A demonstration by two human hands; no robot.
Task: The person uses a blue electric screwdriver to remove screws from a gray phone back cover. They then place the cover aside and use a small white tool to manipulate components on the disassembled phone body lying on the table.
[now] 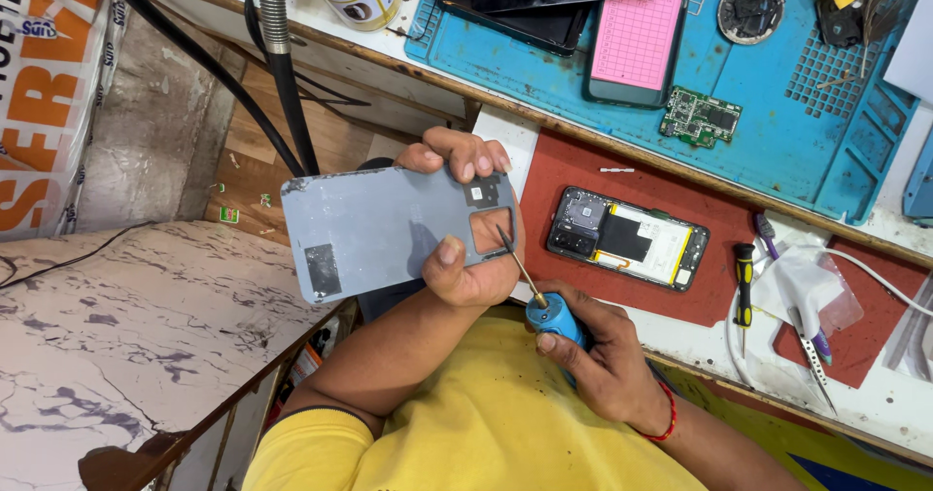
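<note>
Cluttered repair bench, left grip (466, 248) holding phone back cover (389, 228), right grip (593, 350) clasping blue screwdriver (544, 301) against it

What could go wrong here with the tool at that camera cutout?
1. The tool tip sits at the cutout of the back cover, right beside the left hand thumb; a slip could jab it.
2. The cover is held out past the bench edge, over the floor; a loosened grip could drop it.
3. The right hand prying hard could crack the thin rim by the cutout.
</note>
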